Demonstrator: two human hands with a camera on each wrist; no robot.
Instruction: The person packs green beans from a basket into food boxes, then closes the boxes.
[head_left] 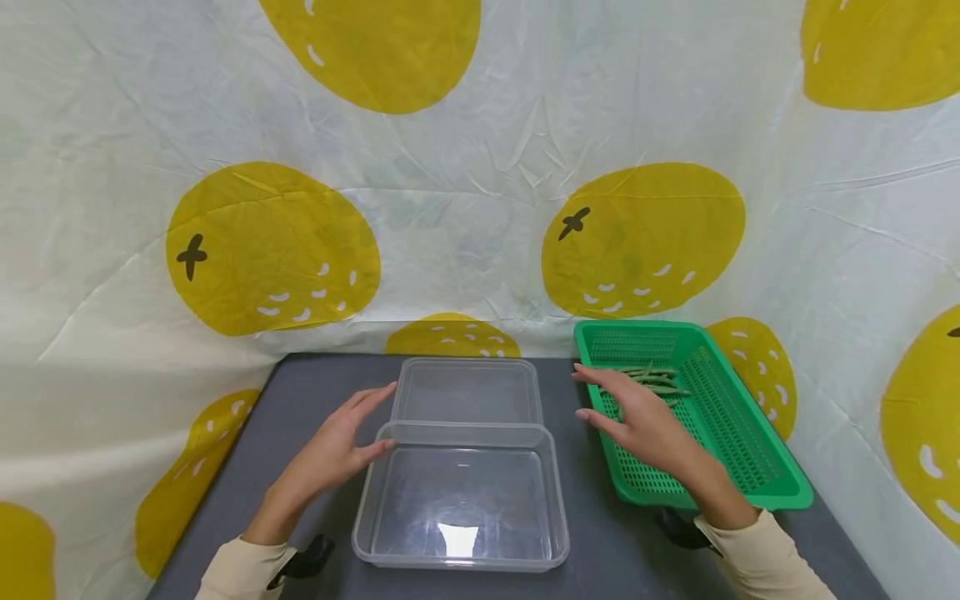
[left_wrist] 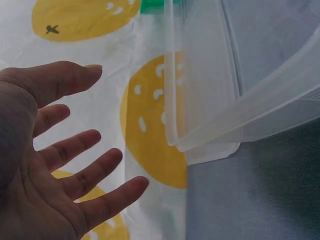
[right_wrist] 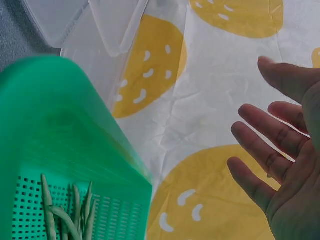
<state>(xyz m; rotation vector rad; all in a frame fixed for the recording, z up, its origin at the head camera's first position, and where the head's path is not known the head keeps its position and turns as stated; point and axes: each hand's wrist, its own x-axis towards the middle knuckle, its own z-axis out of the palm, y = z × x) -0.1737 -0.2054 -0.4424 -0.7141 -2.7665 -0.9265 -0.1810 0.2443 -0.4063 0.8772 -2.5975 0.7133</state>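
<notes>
Beans (head_left: 660, 382) in the basket (head_left: 731, 417); your left hand (head_left: 330, 454) and right hand (head_left: 645, 425) spread, holding nothing.
You seem poised before a grasp; your next move likely calls for lowering a hand and curling its fingers. Your left is beside the box (head_left: 420, 500), your right over the basket's left side. The beans look slim, green and loosely bunched, partly hidden.
</notes>
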